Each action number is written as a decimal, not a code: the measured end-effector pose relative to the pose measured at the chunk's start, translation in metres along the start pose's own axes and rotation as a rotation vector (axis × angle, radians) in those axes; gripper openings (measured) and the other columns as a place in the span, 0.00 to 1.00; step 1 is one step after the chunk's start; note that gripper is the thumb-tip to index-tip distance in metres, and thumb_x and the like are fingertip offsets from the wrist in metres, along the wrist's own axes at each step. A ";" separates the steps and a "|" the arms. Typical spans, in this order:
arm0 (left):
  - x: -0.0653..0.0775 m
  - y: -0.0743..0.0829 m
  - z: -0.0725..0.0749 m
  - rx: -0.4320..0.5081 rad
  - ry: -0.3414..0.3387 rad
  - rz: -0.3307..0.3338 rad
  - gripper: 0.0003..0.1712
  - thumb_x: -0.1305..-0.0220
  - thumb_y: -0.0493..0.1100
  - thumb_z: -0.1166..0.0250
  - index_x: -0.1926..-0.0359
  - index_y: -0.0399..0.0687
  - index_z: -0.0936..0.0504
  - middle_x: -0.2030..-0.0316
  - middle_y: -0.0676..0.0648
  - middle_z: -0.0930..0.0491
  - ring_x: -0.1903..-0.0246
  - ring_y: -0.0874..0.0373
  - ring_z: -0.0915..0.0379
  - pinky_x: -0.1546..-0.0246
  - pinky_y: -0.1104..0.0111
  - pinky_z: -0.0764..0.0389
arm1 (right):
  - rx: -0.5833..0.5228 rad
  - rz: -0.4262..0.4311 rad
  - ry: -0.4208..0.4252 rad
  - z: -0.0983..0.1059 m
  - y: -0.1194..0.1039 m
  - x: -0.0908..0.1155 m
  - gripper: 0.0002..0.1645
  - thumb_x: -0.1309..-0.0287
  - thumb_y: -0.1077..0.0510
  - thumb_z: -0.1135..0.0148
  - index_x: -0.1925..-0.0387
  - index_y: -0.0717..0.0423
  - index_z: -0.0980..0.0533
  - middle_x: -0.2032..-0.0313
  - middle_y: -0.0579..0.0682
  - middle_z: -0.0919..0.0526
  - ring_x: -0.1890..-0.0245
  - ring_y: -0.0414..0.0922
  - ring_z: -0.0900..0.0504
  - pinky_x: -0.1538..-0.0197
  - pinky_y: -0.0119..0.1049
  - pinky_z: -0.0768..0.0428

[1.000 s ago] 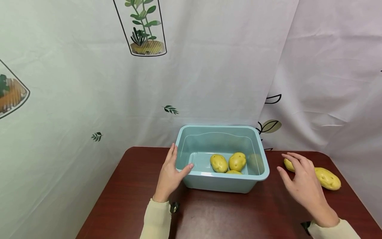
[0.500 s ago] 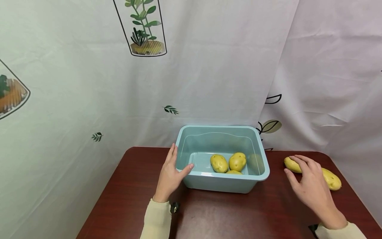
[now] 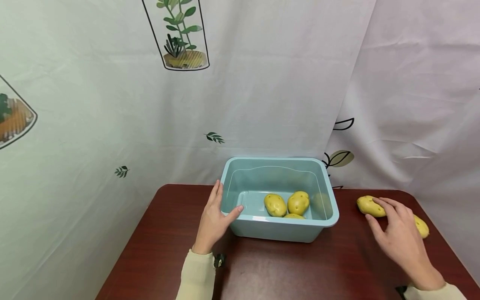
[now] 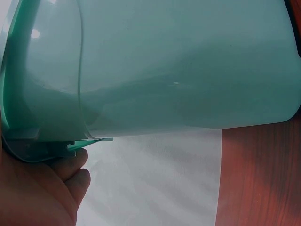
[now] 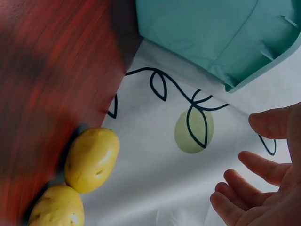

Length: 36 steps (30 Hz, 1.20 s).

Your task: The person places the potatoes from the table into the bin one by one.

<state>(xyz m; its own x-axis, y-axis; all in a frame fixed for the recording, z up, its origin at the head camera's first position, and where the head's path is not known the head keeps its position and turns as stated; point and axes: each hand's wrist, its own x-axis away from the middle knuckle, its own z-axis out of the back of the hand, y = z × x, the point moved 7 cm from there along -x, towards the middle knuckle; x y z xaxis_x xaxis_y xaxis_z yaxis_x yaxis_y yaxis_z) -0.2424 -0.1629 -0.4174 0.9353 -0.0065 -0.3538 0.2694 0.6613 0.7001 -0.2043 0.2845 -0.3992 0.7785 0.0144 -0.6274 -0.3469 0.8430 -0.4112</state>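
In 1 blue bin [image 3: 271,230]: 3 potatoes [image 3: 275,205]; on table [image 3: 277,271], R of bin: 2 other potatoes [image 3: 370,206]. Touching bin's L side: L hand [image 3: 213,225], straight-fingered; nr other 2: R hand [image 3: 402,239], loosely spread.

2 yellow potatoes [image 3: 367,206] (outside tub [image 3: 275,230])

My plastic bin's front wall [image 3: 273,229] hides most of the third potato [image 3: 294,216]. My right hand [image 3: 402,237] covers part of both potatoes on the tabletop [image 3: 281,266]; the right wrist view's bottom edge crops the outer potato [image 5: 57,207]. My left hand [image 3: 214,227] runs out of its wrist view, and both my sleeves [image 3: 196,271] leave the head view's bottom.
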 end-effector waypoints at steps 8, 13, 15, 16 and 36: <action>0.000 -0.001 0.000 -0.004 0.000 0.003 0.58 0.40 0.69 0.34 0.22 0.42 0.46 0.21 0.53 0.53 0.25 0.52 0.49 0.33 0.46 0.36 | 0.012 -0.054 -0.032 -0.001 0.014 0.004 0.27 0.44 0.66 0.32 0.45 0.77 0.27 0.46 0.75 0.29 0.47 0.75 0.36 0.44 0.68 0.41; 0.000 -0.001 -0.001 0.004 -0.003 0.005 0.58 0.40 0.69 0.34 0.22 0.42 0.46 0.21 0.54 0.53 0.25 0.52 0.49 0.33 0.47 0.36 | 0.021 -0.086 -0.055 -0.002 0.022 0.006 0.27 0.44 0.67 0.33 0.44 0.77 0.28 0.46 0.76 0.29 0.46 0.75 0.37 0.43 0.68 0.41; 0.000 -0.001 -0.001 0.004 -0.004 0.004 0.58 0.40 0.69 0.34 0.22 0.42 0.47 0.21 0.53 0.53 0.25 0.52 0.49 0.33 0.47 0.36 | 0.029 -0.097 -0.062 -0.003 0.025 0.007 0.27 0.44 0.67 0.33 0.44 0.77 0.28 0.46 0.76 0.29 0.46 0.76 0.37 0.43 0.68 0.41; 0.000 -0.001 -0.001 0.004 -0.004 0.003 0.58 0.40 0.69 0.34 0.22 0.42 0.47 0.21 0.53 0.53 0.25 0.52 0.49 0.33 0.47 0.36 | 0.031 -0.100 -0.063 -0.003 0.026 0.008 0.27 0.43 0.66 0.33 0.44 0.77 0.28 0.46 0.76 0.30 0.46 0.76 0.37 0.43 0.68 0.41; 0.000 0.000 0.000 0.002 -0.004 0.004 0.58 0.40 0.69 0.33 0.22 0.41 0.47 0.21 0.53 0.53 0.25 0.52 0.49 0.33 0.47 0.35 | 0.075 -0.200 -0.110 -0.008 0.063 0.019 0.29 0.42 0.65 0.35 0.41 0.75 0.30 0.43 0.76 0.33 0.44 0.76 0.40 0.46 0.67 0.41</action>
<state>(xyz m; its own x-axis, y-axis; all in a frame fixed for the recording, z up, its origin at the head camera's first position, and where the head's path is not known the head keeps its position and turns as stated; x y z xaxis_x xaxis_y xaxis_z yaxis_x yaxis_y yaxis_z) -0.2428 -0.1630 -0.4176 0.9373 -0.0070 -0.3484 0.2661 0.6596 0.7029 -0.2155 0.3334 -0.4417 0.8816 -0.1018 -0.4609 -0.1435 0.8725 -0.4671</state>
